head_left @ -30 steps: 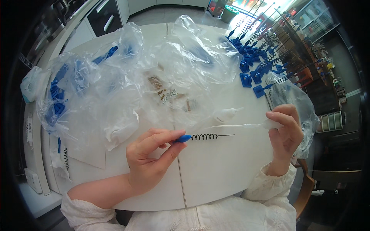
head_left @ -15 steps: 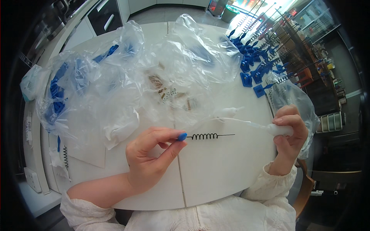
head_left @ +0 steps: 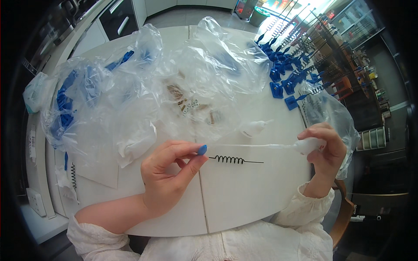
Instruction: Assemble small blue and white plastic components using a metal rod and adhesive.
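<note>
My left hand (head_left: 167, 185) pinches a small blue plastic piece (head_left: 202, 150) between thumb and fingertips. A black coil spring (head_left: 230, 159) with straight wire ends points right from that same pinch. Whether the spring joins the blue piece is hidden by my fingers. My right hand (head_left: 328, 150) is closed around a white squeeze bottle (head_left: 308, 145), tipped on its side. Its long thin nozzle (head_left: 261, 146) reaches left above the spring, the tip close to the blue piece; I cannot tell whether they touch.
Clear plastic bags (head_left: 130, 91), some with blue parts inside, spread over the white table (head_left: 244, 200). Small metal pieces (head_left: 189, 105) lie among them. Another white bottle (head_left: 253, 128) lies mid-table. Several blue bases with springs (head_left: 285, 82) stand at the far right.
The bottle has tilted and shifted slightly left, bringing its nozzle tip to the blue piece. My left hand has turned a little, so the spring now slants slightly downward.
</note>
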A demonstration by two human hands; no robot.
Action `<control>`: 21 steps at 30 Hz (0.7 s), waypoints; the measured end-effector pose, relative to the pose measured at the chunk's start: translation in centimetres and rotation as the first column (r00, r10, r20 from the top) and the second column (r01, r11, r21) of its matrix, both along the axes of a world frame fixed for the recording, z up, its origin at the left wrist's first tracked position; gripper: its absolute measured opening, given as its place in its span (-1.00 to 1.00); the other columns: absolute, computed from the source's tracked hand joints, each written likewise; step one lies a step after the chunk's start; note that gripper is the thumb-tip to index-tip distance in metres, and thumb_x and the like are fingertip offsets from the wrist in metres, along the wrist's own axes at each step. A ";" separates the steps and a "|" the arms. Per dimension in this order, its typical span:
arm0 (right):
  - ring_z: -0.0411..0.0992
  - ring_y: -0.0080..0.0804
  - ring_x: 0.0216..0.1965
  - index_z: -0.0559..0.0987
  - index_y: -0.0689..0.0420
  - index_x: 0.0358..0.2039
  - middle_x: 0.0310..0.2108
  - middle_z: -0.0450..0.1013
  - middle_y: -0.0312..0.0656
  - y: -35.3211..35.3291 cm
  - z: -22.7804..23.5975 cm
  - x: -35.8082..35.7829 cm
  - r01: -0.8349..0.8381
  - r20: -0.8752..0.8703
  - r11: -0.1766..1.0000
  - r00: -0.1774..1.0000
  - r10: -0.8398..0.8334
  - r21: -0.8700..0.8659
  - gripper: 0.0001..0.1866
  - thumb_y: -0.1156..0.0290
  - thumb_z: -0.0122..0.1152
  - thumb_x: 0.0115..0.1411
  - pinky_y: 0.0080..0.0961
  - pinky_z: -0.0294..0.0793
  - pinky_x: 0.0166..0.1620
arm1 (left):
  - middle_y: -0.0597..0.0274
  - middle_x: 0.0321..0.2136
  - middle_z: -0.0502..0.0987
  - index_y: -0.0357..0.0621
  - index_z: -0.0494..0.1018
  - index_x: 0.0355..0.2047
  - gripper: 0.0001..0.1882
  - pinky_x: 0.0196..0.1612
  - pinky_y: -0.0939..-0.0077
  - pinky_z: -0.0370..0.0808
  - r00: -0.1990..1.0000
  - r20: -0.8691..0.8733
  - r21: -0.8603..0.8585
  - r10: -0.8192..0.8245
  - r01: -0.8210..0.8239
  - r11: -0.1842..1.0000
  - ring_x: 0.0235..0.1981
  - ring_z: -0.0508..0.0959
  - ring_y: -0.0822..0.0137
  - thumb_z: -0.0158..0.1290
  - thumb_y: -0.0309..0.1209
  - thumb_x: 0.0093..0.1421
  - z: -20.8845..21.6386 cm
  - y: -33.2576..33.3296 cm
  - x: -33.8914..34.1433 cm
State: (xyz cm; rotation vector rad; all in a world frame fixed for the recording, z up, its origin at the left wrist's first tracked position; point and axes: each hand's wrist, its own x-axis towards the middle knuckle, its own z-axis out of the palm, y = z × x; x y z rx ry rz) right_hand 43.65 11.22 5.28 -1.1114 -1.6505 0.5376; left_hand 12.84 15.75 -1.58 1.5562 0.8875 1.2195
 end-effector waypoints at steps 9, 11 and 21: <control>0.53 -0.42 -0.26 0.63 0.15 -0.20 -0.28 0.57 -0.13 0.3 -0.8 1.1 -0.025 -0.225 0.999 0.974 0.031 0.031 -0.45 0.32 0.67 -0.25 -0.59 0.52 -0.27 | 0.26 -0.29 0.60 -0.15 0.64 -0.23 -0.77 -0.43 0.72 0.49 1.000 0.010 -0.003 -0.003 0.003 1.000 -0.37 0.60 0.52 0.27 -0.65 0.09 -0.1 -0.1 0.2; 0.53 -0.41 -0.27 0.64 0.15 -0.21 -0.28 0.56 -0.14 0.3 -0.9 1.2 -0.027 -0.235 0.999 0.971 0.032 0.026 -0.42 0.24 0.69 -0.26 -0.59 0.52 -0.27 | 0.26 -0.29 0.60 -0.14 0.64 -0.22 -0.76 -0.43 0.72 0.49 1.000 0.016 -0.008 -0.003 0.003 1.000 -0.37 0.60 0.53 0.27 -0.65 0.08 -0.1 -0.1 0.2; 0.44 -0.51 -0.35 0.62 0.12 -0.24 -0.40 0.53 -0.27 -0.4 -0.9 0.6 0.120 -0.257 0.993 0.959 -0.118 -0.009 -0.42 -0.05 0.57 -0.10 -0.65 0.37 -0.35 | 0.26 -0.28 0.60 -0.14 0.65 -0.23 -0.76 -0.42 0.72 0.52 0.999 -0.026 -0.044 -0.030 0.029 0.999 -0.35 0.58 0.54 0.27 -0.65 0.07 0.0 0.0 0.3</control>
